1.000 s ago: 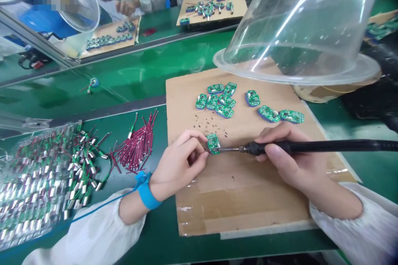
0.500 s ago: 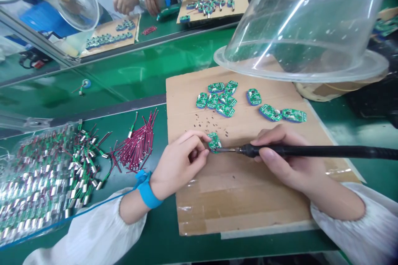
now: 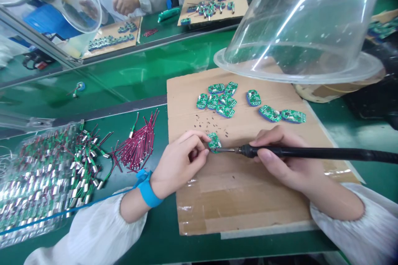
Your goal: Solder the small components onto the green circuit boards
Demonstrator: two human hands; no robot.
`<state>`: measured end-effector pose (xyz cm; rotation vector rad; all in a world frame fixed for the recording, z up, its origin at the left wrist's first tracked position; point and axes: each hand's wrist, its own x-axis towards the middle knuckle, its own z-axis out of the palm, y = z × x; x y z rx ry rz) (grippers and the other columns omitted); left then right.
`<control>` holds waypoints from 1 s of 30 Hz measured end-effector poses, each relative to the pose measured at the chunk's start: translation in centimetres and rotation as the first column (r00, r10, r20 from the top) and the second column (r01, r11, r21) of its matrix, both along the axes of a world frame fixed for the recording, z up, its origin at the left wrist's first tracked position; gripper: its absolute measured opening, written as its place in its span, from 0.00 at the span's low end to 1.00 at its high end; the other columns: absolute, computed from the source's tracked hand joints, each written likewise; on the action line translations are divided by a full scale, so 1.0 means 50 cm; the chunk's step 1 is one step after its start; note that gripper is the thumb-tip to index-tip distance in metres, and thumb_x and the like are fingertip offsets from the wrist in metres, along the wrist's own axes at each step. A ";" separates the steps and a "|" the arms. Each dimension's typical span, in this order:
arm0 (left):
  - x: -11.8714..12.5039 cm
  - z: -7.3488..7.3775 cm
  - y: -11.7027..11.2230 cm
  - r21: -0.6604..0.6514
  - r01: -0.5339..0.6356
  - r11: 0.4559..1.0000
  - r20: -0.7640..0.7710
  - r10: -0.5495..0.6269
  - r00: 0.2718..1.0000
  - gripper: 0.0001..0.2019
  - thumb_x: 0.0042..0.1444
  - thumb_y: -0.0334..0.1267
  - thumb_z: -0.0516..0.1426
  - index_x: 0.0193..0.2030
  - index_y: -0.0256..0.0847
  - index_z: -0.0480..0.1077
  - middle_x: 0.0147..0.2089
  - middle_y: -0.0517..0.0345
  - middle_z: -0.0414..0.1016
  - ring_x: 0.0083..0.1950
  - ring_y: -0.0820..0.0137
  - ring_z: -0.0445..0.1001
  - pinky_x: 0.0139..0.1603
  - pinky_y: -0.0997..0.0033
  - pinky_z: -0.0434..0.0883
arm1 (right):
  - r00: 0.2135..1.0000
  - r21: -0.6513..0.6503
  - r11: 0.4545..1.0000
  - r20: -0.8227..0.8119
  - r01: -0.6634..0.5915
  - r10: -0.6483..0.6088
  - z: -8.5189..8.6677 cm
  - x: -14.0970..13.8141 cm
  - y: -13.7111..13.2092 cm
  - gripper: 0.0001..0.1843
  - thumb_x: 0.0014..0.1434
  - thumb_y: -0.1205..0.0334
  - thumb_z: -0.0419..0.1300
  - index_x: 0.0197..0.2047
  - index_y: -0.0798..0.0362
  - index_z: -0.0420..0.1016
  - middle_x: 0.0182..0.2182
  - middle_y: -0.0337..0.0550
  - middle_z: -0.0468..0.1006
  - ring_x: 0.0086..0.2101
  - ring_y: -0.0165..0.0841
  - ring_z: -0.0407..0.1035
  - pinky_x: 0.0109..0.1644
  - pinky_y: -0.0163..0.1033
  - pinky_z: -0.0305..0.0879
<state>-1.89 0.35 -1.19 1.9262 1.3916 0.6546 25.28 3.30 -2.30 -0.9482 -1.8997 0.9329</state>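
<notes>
In my right hand [image 3: 286,157] is a black-handled soldering iron [image 3: 280,152], held like a pen and pointing left. Its metal tip touches the lower edge of a small green circuit board [image 3: 214,140] lying on the cardboard sheet [image 3: 236,198]. My left hand [image 3: 183,159], with a blue strap round the wrist, is at the board's left side. One fingertip rests against the board's edge, and the thumb and fingers are pinched together just below. Whatever sits in that pinch is too small or hidden to name.
Several other circuit boards [image 3: 225,110] lie farther back on the cardboard. Red wires [image 3: 139,143] and bagged metal parts with leads [image 3: 40,178] are at left. A clear hood [image 3: 298,29] hangs at upper right. Beyond the green partition [image 3: 133,66], a co-worker's hand [image 3: 126,4] shows.
My hands, the iron and the board stay almost in place. Across the partition, the co-worker's raised arm has shifted, and the green item held there is out of view.
</notes>
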 end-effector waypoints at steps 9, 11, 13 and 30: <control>0.001 -0.001 0.001 -0.007 -0.016 1.000 0.007 0.017 1.000 0.07 0.63 0.28 0.58 0.34 0.40 0.66 0.54 0.59 0.75 0.29 0.78 0.66 0.31 0.73 0.66 | 1.000 -0.007 1.000 -0.010 0.000 0.000 -0.003 0.000 0.001 0.04 0.67 0.59 0.62 0.45 0.45 0.74 0.29 0.39 0.78 0.26 0.34 0.74 0.29 0.41 0.69; 0.001 -0.001 0.001 -0.006 -0.020 1.000 0.012 0.020 1.000 0.07 0.63 0.28 0.58 0.34 0.40 0.66 0.54 0.60 0.75 0.29 0.78 0.66 0.32 0.73 0.66 | 1.000 0.002 1.000 -0.013 0.020 -0.020 -0.003 -0.001 0.002 0.03 0.67 0.59 0.62 0.44 0.46 0.74 0.30 0.40 0.79 0.27 0.34 0.75 0.30 0.41 0.70; 0.001 -0.002 0.001 -0.009 -0.022 1.000 0.021 0.022 1.000 0.08 0.63 0.27 0.58 0.34 0.40 0.66 0.54 0.61 0.75 0.29 0.79 0.65 0.33 0.73 0.66 | 1.000 0.005 1.000 -0.004 0.025 -0.025 -0.002 -0.002 0.002 0.03 0.67 0.59 0.62 0.45 0.46 0.74 0.31 0.41 0.79 0.28 0.34 0.75 0.31 0.41 0.71; 0.003 0.004 0.005 -0.032 -0.025 0.999 0.054 0.027 0.998 0.08 0.63 0.26 0.58 0.33 0.39 0.65 0.52 0.62 0.75 0.32 0.79 0.66 0.33 0.74 0.65 | 0.955 -0.139 0.985 -0.262 0.106 -0.140 -0.005 -0.001 0.001 0.03 0.68 0.58 0.62 0.43 0.46 0.75 0.27 0.38 0.76 0.25 0.32 0.72 0.29 0.40 0.68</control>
